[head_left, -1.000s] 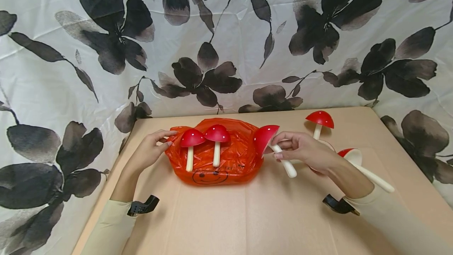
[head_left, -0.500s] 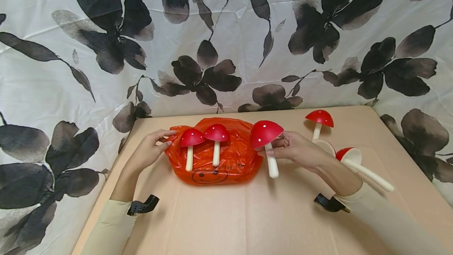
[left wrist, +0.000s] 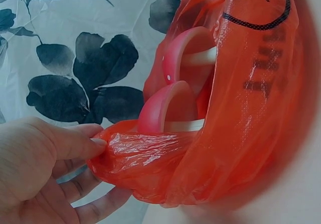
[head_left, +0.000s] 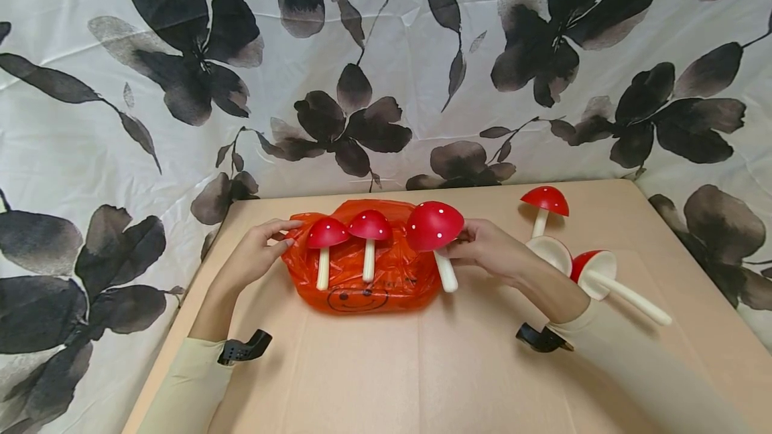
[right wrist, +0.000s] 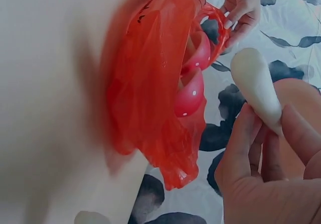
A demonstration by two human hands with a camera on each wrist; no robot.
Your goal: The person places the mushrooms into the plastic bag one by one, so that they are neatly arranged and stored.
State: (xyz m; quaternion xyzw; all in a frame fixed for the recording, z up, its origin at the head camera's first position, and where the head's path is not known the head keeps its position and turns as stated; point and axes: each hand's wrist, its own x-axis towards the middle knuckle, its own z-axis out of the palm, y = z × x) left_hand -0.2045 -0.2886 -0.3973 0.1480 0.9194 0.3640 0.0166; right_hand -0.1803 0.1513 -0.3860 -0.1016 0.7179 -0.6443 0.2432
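An orange-red plastic bag (head_left: 356,303) with a printed smiling face stands open-mouthed on the table. At its left side, my left hand (head_left: 256,256) pinches the rim between thumb and fingers. Two red-capped toy mushrooms (head_left: 328,233) with white dots and pale stems sit inside, caps up at the opening; the left wrist view shows their cap undersides. My right hand (head_left: 491,250) holds a third toy mushroom (head_left: 434,225) by its stem (right wrist: 253,81), over the bag's right part. The fingers behind that stem are partly hidden in the head view.
To the right, a toy mushroom (head_left: 545,201) stands cap up near the back. Beside it, a mushroom cap shows its pale underside (head_left: 550,253), and another mushroom (head_left: 597,273) lies with its stem toward the front right. A floral cloth (head_left: 422,86) hangs behind the table (head_left: 374,374).
My right hand has moved left with its mushroom, bringing it over the bag's right side. The mushroom has turned from tilted to nearly upright, cap up. My left hand stays at the bag's rim.
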